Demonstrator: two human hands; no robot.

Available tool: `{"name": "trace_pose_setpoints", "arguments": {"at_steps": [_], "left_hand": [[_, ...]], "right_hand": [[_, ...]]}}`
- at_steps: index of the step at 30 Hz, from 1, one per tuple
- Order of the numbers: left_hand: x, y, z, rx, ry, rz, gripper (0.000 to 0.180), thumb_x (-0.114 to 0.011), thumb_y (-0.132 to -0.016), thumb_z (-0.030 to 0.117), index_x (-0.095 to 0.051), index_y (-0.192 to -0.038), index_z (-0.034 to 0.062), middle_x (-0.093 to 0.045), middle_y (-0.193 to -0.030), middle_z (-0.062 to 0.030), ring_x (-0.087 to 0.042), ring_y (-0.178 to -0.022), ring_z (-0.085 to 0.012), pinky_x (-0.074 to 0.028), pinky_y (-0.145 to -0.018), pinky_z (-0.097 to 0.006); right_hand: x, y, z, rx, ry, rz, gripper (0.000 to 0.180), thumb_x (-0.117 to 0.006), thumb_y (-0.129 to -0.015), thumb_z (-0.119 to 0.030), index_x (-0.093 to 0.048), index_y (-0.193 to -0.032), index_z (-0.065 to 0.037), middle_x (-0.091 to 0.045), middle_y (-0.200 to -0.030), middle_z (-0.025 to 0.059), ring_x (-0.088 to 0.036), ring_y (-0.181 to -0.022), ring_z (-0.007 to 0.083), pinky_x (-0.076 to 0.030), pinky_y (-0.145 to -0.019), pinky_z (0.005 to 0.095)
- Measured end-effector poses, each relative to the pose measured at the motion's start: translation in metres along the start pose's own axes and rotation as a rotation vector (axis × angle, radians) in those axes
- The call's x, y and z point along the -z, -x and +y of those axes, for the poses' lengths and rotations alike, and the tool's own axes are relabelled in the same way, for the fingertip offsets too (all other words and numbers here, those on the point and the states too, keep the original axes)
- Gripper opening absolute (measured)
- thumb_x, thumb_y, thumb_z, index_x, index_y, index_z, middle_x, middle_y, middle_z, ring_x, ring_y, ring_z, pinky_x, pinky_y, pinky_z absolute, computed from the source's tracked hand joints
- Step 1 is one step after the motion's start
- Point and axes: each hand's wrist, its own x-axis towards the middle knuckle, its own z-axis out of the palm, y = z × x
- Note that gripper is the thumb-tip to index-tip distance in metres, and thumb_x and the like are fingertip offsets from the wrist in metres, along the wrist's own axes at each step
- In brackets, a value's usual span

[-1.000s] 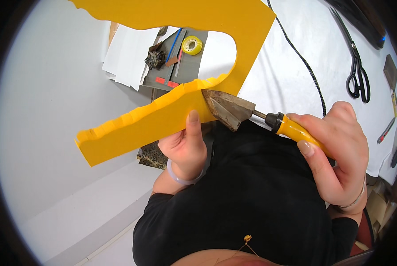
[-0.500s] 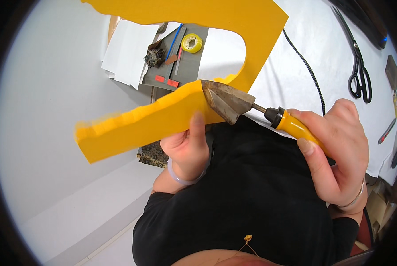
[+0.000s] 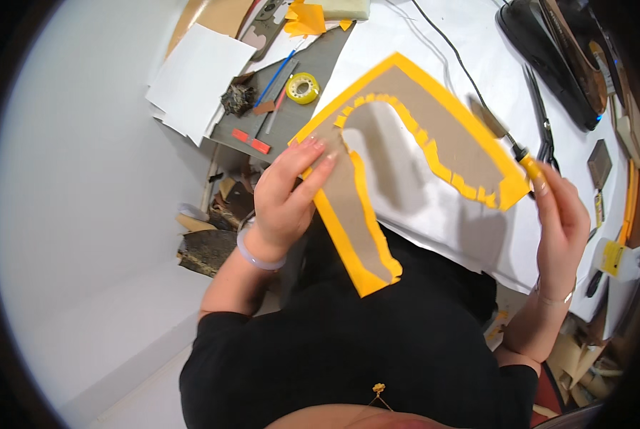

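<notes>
Now the left hand point(image 3: 286, 196) grips the yellow-edged cardboard cutout point(image 3: 413, 154), fingers flat on it; the right hand point(image 3: 564, 227) clasps a yellow-handled iron point(image 3: 509, 139).

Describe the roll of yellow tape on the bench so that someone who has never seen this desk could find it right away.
Start at the white-covered worktable and go to its far left corner, where a grey board lies beside a stack of white paper sheets. The roll of yellow tape lies flat on that board, right of a blue pen. It is the only ring-shaped thing there.
</notes>
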Motion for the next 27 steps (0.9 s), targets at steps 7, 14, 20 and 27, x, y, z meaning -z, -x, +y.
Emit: {"name": "trace_pose_setpoints", "arguments": {"at_steps": [7,14,20,27], "left_hand": [[-0.02,0.01,0.002,0.128,0.004,-0.389,0.052,-0.073,-0.095,0.003,-0.07,-0.147,0.0072,-0.069,-0.151,-0.0099,-0.066,-0.145,-0.0342,-0.038,-0.13,-0.067],[0.008,-0.029,0.009,0.388,0.389,-0.612,0.071,-0.083,-0.089,0.001,-0.064,-0.157,0.0061,-0.061,-0.166,-0.0113,-0.057,-0.157,-0.0345,-0.029,-0.137,-0.062],[-0.038,-0.038,-0.003,0.432,0.348,-0.236,0.04,-0.084,-0.094,-0.006,-0.069,-0.131,-0.0012,-0.073,-0.124,-0.0136,-0.072,-0.105,-0.0221,-0.06,-0.093,-0.031],[-0.062,-0.056,0.002,0.572,0.234,-0.22,0.023,-0.088,-0.095,-0.001,-0.07,-0.109,0.0,-0.07,-0.109,-0.007,-0.064,-0.089,-0.0159,-0.054,-0.079,-0.028]], "right_hand": [[0.023,-0.042,0.025,0.103,0.107,0.182,0.032,-0.068,-0.116,-0.011,-0.076,-0.144,0.002,-0.078,-0.112,0.0036,-0.064,-0.093,0.0041,-0.048,-0.079,0.018],[-0.004,-0.031,-0.025,0.371,0.441,-0.197,0.029,-0.074,-0.106,-0.004,-0.081,-0.133,0.003,-0.077,-0.099,0.0093,-0.055,-0.082,0.0178,-0.042,-0.077,0.0329],[-0.033,-0.05,-0.027,0.452,0.454,-0.275,0.033,-0.079,-0.098,0.001,-0.082,-0.131,0.002,-0.074,-0.094,0.009,-0.053,-0.079,0.0211,-0.043,-0.079,0.0349],[-0.037,-0.069,-0.03,0.441,0.497,-0.474,0.032,-0.074,-0.105,0.001,-0.078,-0.136,0.004,-0.079,-0.11,0.0139,-0.057,-0.087,0.0219,-0.044,-0.083,0.0349]]}}
